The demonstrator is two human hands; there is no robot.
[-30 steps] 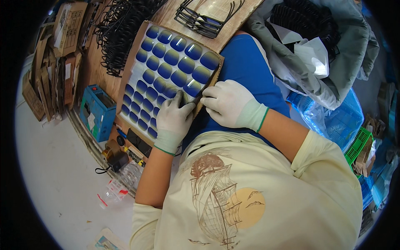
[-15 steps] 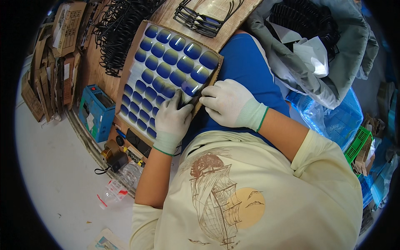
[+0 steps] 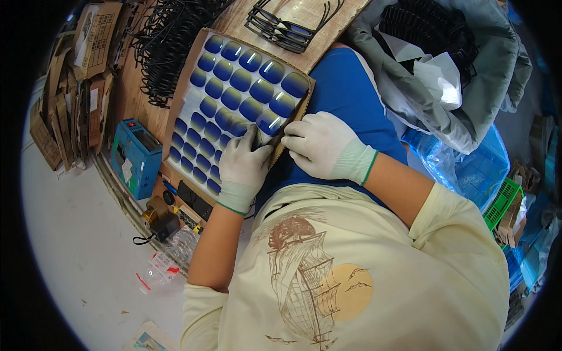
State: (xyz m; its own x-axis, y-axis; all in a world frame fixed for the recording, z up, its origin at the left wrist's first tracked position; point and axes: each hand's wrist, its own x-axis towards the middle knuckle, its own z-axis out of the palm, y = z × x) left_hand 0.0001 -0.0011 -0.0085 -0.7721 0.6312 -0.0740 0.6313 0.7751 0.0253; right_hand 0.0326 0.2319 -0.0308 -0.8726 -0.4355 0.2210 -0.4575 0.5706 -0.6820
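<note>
My left hand (image 3: 243, 164), in a white glove with a green-edged cuff, rests at the near corner of a cardboard tray (image 3: 188, 76). Its thumb and fingers are bent together, the fingertips dark. Close by on the right, my right hand (image 3: 322, 143), gloved the same way, has its fingers curled in. Something thin and dark shows between the two hands; I cannot make out what it is. Rows of blue-to-yellow tinted lenses (image 3: 250, 109) lie on white paper in the tray, several near my left fingertips.
Black eyeglass frames (image 3: 278, 29) lie on the wooden table (image 3: 328, 26) beyond, with a heap of black frames (image 3: 158, 52) left. A blue box device (image 3: 137, 158) and plastic bottle (image 3: 158, 272) are at left. A grey sack (image 3: 492, 88) stands right, above a green crate (image 3: 503, 202).
Both hands and the tray have shifted very slightly to the right in the picture. Their grip looks the same.
</note>
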